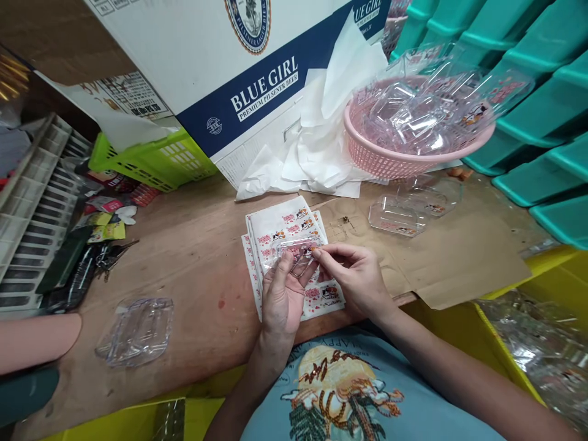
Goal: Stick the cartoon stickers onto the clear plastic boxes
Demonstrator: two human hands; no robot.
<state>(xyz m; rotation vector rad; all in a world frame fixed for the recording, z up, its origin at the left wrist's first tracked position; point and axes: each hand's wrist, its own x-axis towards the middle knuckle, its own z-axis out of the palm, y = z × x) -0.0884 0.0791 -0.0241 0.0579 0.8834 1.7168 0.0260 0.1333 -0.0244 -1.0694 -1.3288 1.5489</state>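
My left hand (pixel 285 294) holds a clear plastic case (pixel 278 246) with its thumb and fingers, above a stack of sticker sheets (pixel 325 296). Red lettering and a cat picture show on or through the case. My right hand (pixel 356 272) pinches at the right end of the case, thumb and forefinger together near a small cat sticker (pixel 313 251). Whether that sticker is stuck down or still partly loose I cannot tell. The sheets below carry rows of red lettering and cats.
A pink basket (pixel 413 164) heaped with clear cases stands at the back right, beside stacked teal bins (pixel 528 116). More cases (pixel 397 215) (pixel 138 331) lie on the table. Crumpled white paper (pixel 307 159) rests before a beer carton (pixel 202 131). A yellow crate (pixel 500 349) is at lower right.
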